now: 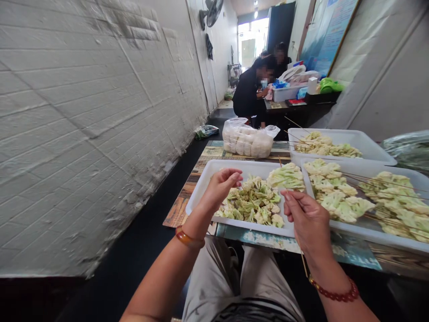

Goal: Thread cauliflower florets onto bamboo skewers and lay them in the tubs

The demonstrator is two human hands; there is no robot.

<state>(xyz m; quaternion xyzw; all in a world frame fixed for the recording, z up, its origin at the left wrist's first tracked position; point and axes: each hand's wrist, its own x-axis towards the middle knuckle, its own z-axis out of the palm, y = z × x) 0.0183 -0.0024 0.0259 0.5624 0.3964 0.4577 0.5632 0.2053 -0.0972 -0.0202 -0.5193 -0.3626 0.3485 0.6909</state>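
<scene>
My right grip (306, 219) pinches a skewer (303, 263) low, its point free above the cauliflower (254, 203); my left grip (219, 185), fingertips closed, hovers over the same tray (201, 190), near edge of worktop (182, 201), within reach.

The cauliflower florets (254, 203) lie in a loose heap, pale green stems and creamy heads jumbled every way, in the right half of the white tray (206, 181) (one bigger piece sits at the far corner). The bamboo skewer (303, 264), thin and tan, runs steeply through the closed right hand (308, 221), its lower end showing beside the wrist.
</scene>
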